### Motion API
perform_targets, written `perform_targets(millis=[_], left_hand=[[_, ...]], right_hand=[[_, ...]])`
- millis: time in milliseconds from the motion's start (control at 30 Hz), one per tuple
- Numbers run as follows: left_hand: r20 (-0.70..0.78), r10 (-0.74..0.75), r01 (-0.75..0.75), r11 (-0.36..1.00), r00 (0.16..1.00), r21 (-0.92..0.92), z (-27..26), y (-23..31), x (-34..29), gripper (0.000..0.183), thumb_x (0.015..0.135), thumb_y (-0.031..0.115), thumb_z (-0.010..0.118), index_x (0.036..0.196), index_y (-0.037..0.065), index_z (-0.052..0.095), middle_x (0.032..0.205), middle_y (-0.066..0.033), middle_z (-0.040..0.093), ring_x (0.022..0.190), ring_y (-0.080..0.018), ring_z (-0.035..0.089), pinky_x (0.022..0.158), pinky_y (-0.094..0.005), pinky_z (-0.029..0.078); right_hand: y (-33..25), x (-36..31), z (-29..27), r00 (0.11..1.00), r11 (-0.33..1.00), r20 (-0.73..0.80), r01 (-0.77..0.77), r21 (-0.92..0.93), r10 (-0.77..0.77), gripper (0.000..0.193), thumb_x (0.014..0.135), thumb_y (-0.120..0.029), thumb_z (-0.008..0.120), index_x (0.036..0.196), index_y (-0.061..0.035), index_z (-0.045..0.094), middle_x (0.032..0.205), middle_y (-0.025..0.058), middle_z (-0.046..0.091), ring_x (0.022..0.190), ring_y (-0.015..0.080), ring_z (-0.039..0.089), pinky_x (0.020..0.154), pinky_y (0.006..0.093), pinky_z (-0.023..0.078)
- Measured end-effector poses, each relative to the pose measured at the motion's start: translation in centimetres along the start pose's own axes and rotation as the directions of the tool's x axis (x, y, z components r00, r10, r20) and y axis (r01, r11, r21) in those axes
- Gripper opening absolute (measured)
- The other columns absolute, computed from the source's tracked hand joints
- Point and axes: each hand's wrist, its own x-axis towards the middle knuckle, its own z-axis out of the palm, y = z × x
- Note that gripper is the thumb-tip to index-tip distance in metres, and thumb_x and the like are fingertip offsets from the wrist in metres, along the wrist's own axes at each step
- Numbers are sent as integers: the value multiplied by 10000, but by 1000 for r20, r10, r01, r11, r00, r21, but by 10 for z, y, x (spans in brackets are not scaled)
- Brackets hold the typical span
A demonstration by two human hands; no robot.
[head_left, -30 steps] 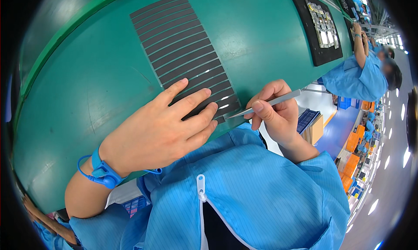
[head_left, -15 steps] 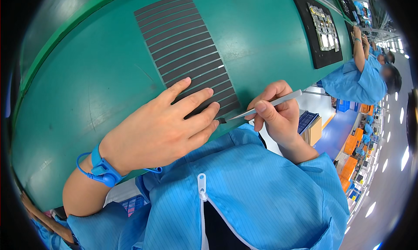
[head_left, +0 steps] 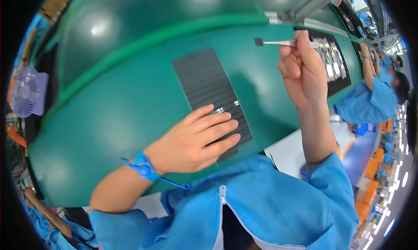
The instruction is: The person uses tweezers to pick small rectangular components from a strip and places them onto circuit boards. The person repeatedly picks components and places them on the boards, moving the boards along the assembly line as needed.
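My left hand [head_left: 187, 143] lies with its fingers spread on the lower part of a sheet of dark grey strips [head_left: 202, 71], which rests on the green table. A blue wrist strap [head_left: 147, 165] with a cord circles that wrist. Raised beyond the sheet to the right, my right hand [head_left: 307, 71] pinches a pair of slim metal tweezers [head_left: 278, 43]. At their tips, pointing left, hangs a small dark, nearly square piece [head_left: 259, 42], held off the table. Part of the strips is hidden beneath my left fingers.
Behind my right hand lies a black tray [head_left: 337, 88] bearing several circuit boards. A raised green edge [head_left: 174, 32] runs along the table's far side. A purple fan [head_left: 28, 91] stands at the far left. Another person in a blue sleeve [head_left: 363, 100] works at the right.
My right hand has risen up and away from the sheet's near end, carrying the small dark piece on the tweezers. My left hand stays on the sheet; the whole view has shifted.
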Motion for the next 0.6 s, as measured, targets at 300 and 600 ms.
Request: perform_targets(millis=[300, 600], left_hand=[[-281, -302, 323, 946, 911, 32, -5, -25, 0, 390, 722, -13, 653, 1106, 44, 629, 1204, -155, 563, 1108, -335, 556, 967, -464, 434], [-288, -415, 395, 910, 863, -128, -19, -18, 4, 281, 750, -26, 642, 1025, 28, 658, 1119, -127, 612, 1047, -295, 586, 893, -385, 483]], right_hand=[[79, 71, -14, 995, 996, -90, -31, 80, 38, 174, 941, -251, 586, 939, -101, 496, 748, 101, 647, 459, 81, 498, 426, 194, 363], [69, 86, -25, 981, 947, 105, -186, 262, 164, 160, 928, -215, 601, 940, -99, 491, 714, 112, 655, 453, 110, 534, 455, 199, 411]])
